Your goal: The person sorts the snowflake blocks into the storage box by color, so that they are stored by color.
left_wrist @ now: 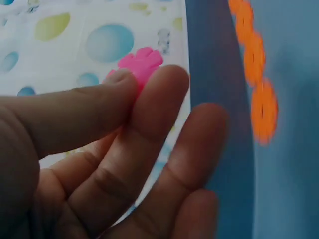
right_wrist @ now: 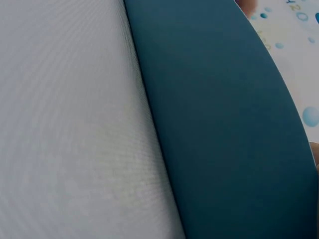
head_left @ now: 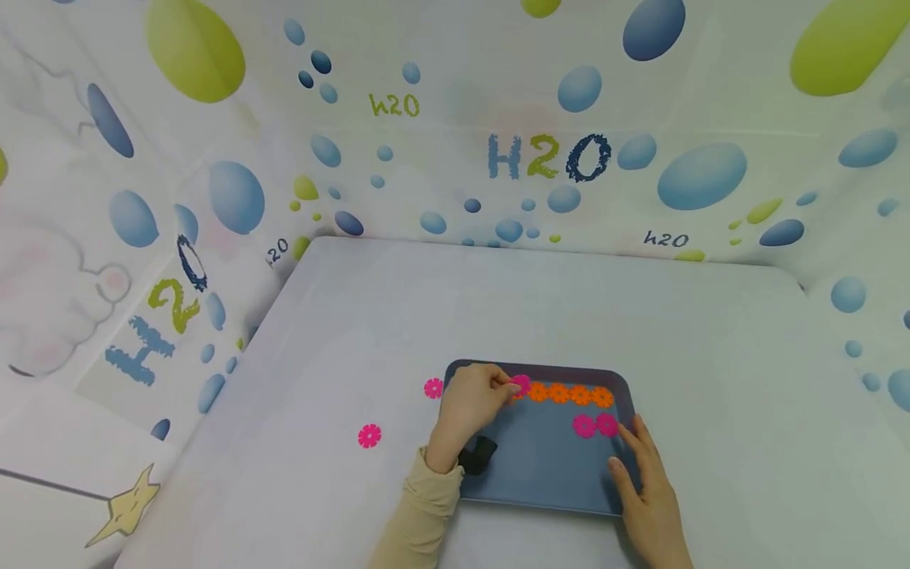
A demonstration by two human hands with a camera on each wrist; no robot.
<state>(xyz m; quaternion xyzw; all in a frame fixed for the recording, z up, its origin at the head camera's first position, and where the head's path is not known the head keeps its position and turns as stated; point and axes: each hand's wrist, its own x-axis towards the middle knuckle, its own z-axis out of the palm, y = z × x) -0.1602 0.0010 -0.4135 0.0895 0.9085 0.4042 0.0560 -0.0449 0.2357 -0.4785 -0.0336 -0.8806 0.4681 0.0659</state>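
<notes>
Pinching pink disc [head_left: 522, 383] near tray's far rim [head_left: 569, 375]: your left hand [head_left: 471, 403]. Likely light, stiff; hold edgewise. Right hand [head_left: 650, 484]: spread, tray's right rim.

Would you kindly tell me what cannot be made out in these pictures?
Head view: the left edge of the tray, partly covered by the left hand.
Head view: the left end of the orange row, partly behind the held pink piece.
Left wrist view: much of the pink piece, behind the fingers.
Right wrist view: most of the right hand, cut off by the edges.
</notes>
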